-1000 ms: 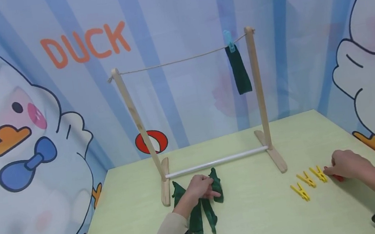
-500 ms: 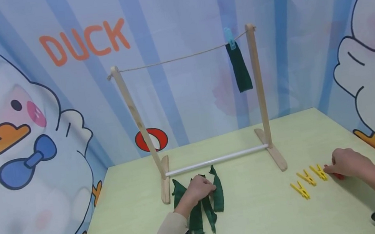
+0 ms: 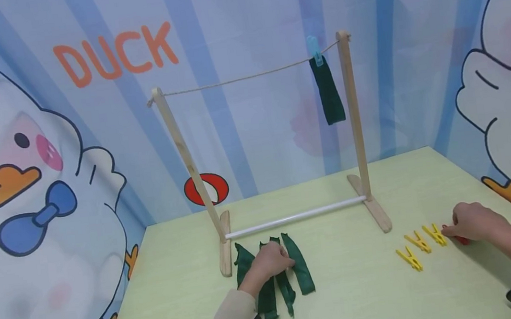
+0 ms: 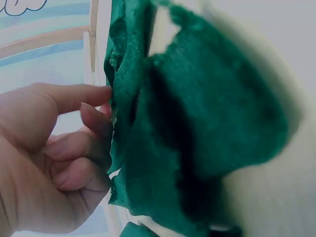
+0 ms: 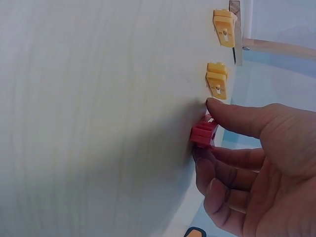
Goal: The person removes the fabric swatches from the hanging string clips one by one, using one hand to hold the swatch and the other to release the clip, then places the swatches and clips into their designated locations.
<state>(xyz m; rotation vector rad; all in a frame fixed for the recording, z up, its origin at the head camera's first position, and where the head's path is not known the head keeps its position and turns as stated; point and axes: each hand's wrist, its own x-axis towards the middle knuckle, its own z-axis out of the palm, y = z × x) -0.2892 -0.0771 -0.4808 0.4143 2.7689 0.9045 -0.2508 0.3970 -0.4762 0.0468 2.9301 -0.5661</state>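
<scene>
Several dark green cloth strips lie side by side on the table, partly covered by my left hand [image 3: 267,263]. Its thumb and fingertips pinch the left edge of the rightmost green cloth strip [image 3: 300,270]; in the left wrist view the thumb meets the edge of green cloth [image 4: 129,64], the other fingers curled. At the right, my right hand [image 3: 475,221] holds a red clothespin [image 5: 203,132] between thumb and fingers, low over the table. A row of three yellow clothespins [image 3: 417,242] lies just left of it.
Behind the strips stands a wooden rack [image 3: 353,116] with a cord [image 3: 237,80] strung between its posts. Near the right post a light blue clothespin [image 3: 315,51] holds another green cloth strip [image 3: 327,91] on the cord. A white rod [image 3: 295,217] joins the rack's feet.
The rightmost strip, bunched in my left hand a second ago, now lies straightened and slanted, its near end farther right. The right hand has stayed at the red clothespin.
</scene>
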